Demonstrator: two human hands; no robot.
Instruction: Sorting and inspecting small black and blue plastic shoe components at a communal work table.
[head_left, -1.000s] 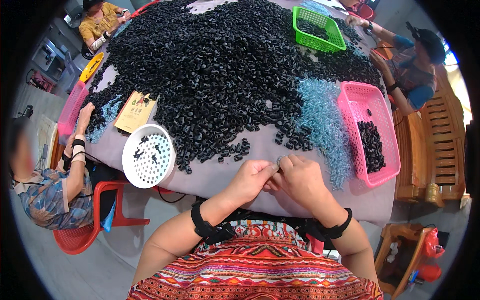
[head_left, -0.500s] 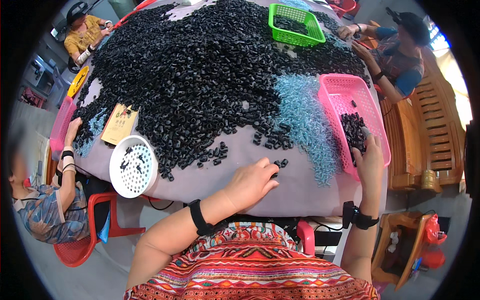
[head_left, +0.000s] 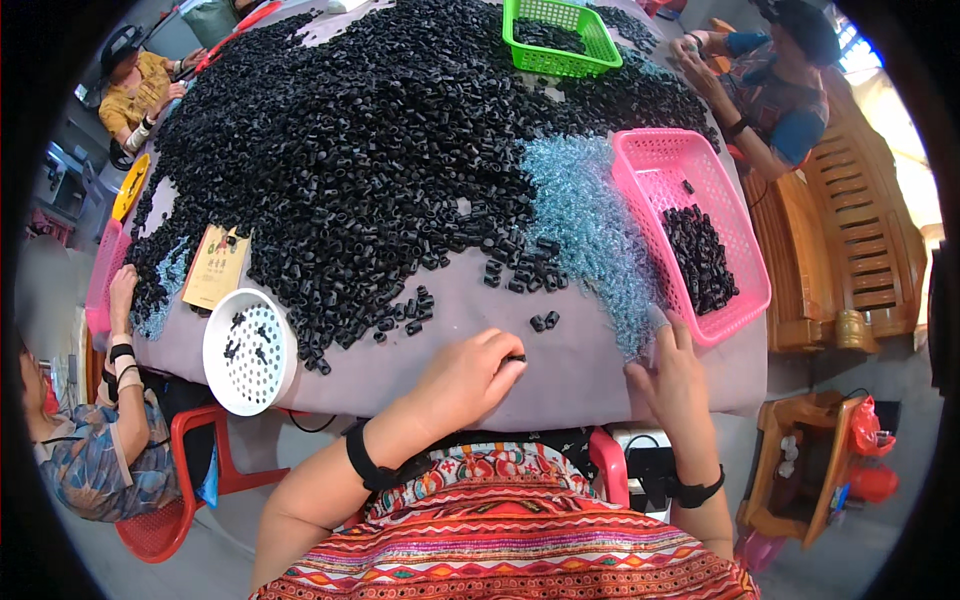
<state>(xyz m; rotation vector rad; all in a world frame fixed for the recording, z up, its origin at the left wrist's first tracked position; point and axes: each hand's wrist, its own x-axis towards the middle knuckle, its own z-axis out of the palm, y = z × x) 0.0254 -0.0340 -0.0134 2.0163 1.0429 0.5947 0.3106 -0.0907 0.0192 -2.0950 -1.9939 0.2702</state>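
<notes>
A huge heap of small black plastic caps (head_left: 360, 160) covers most of the grey table (head_left: 580, 380). My left hand (head_left: 468, 375) rests on the table near its front edge, fingertips pinched on one black cap (head_left: 516, 357). Two loose black caps (head_left: 544, 321) lie just beyond it. My right hand (head_left: 672, 368) lies flat with fingers spread at the near end of a strip of pale blue springs (head_left: 590, 235), beside the pink basket (head_left: 745, 290) that holds black caps.
A white perforated bowl (head_left: 250, 352) with a few caps sits at the table's left front. A green basket (head_left: 560, 35) stands at the far side. A yellow card (head_left: 215, 268) lies left. Other people sit at the left, far left and far right; red chairs below.
My hands, together at the table's front a second ago, split apart. The right hand went to the pink basket, then came back to the blue springs. The left now pinches a cap.
</notes>
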